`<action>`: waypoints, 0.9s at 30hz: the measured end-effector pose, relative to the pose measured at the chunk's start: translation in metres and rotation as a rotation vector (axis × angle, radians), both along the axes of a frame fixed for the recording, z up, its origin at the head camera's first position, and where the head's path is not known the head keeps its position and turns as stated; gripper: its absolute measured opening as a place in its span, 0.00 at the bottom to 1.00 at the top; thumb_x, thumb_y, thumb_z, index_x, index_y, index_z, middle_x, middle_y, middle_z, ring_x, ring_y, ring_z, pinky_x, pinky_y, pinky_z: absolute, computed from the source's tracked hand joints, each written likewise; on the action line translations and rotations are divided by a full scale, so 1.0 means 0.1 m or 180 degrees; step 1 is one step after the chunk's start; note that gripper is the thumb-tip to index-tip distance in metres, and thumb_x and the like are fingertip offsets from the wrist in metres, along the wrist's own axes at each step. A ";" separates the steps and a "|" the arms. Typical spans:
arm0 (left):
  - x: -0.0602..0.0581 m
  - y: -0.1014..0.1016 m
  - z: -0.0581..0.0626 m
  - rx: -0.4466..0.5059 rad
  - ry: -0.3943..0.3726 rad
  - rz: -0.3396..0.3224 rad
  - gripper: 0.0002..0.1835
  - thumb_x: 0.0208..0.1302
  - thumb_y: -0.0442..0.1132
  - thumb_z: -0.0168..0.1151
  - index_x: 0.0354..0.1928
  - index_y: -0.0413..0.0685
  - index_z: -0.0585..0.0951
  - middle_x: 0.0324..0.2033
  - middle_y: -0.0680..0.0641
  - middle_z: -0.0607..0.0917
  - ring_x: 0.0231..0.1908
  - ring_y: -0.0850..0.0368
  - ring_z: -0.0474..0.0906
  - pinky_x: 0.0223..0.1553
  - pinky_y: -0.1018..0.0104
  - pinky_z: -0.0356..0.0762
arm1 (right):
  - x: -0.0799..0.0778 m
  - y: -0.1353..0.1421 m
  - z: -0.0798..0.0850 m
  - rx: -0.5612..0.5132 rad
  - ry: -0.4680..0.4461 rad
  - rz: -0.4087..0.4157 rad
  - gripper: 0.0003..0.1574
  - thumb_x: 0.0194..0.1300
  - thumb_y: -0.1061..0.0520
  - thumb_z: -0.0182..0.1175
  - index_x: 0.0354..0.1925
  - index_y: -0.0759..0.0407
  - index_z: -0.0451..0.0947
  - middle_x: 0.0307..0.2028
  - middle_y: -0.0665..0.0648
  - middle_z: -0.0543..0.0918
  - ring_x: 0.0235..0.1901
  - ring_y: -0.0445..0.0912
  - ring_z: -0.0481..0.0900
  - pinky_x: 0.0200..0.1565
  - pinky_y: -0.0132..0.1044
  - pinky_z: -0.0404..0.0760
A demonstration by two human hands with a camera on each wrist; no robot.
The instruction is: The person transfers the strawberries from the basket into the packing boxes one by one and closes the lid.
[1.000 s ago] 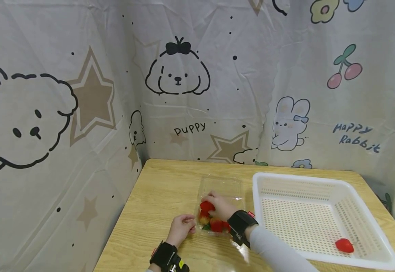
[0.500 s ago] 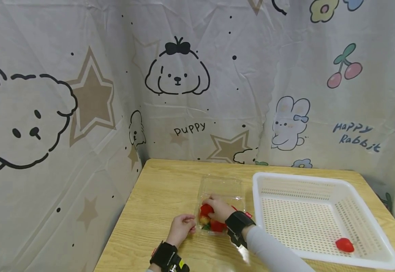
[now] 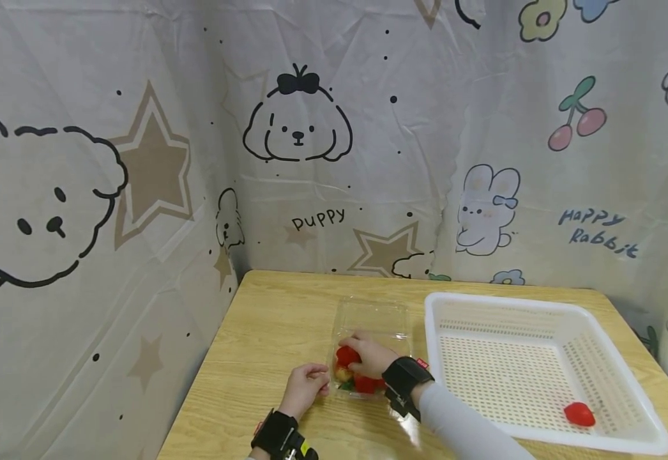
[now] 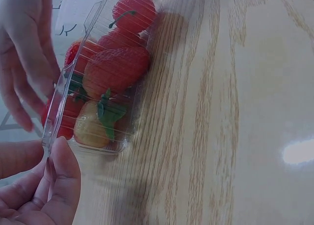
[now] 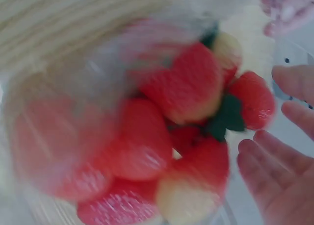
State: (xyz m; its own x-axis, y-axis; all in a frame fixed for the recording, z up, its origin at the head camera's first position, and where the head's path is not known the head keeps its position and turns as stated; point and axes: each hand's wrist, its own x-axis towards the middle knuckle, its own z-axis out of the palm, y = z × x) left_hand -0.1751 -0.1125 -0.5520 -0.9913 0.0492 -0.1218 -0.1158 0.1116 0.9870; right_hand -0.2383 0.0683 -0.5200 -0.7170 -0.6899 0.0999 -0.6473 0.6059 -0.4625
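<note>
A clear plastic clamshell box (image 3: 371, 314) stands open on the table, filled with several red strawberries, some with pale yellow patches and green leaves. My left hand (image 3: 304, 387) pinches the near-left corner of its rim between thumb and finger, as the left wrist view shows. Over the box is my right hand (image 3: 373, 358), its fingers spread loosely around a red strawberry (image 3: 347, 356) at the left side. In the right wrist view, the fingertips lie close beside a strawberry (image 5: 252, 101) with a gap showing, and nothing is gripped.
To the right of the box stands a wide white plastic basket (image 3: 506, 298), with one red strawberry (image 3: 579, 414) near its front right corner. Both rest on a wood-grain table (image 3: 276, 313). A printed cloth (image 3: 322, 185) hangs behind and along the left side.
My right hand has shifted slightly left within the box, its fingers staying around the strawberries there. The left hand keeps its place at the box corner. The head view has turned a little.
</note>
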 end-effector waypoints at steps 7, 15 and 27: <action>-0.01 0.00 -0.03 0.0006 -0.0012 0.0013 0.13 0.59 0.24 0.54 0.44 0.19 0.73 0.22 0.47 0.77 0.22 0.62 0.76 0.26 0.68 0.81 | -0.06 0.25 0.32 -0.0180 0.0231 0.0005 0.34 0.59 0.60 0.61 0.62 0.62 0.62 0.57 0.66 0.66 0.53 0.57 0.71 0.50 0.48 0.77; -0.02 -0.01 -0.02 -0.0043 0.0003 0.0025 0.13 0.59 0.25 0.54 0.43 0.20 0.73 0.22 0.46 0.78 0.22 0.62 0.76 0.26 0.68 0.81 | -0.23 0.77 0.66 -0.0705 0.1431 -0.0619 0.39 0.54 0.61 0.64 0.63 0.58 0.62 0.61 0.66 0.63 0.57 0.61 0.66 0.52 0.54 0.73; -0.03 -0.03 -0.04 -0.0067 -0.0022 0.0029 0.14 0.59 0.26 0.55 0.44 0.19 0.73 0.22 0.46 0.78 0.23 0.61 0.76 0.26 0.67 0.82 | -0.20 1.86 0.76 -0.0680 0.1400 -0.1742 0.39 0.53 0.66 0.62 0.62 0.65 0.59 0.59 0.73 0.60 0.54 0.69 0.62 0.51 0.64 0.66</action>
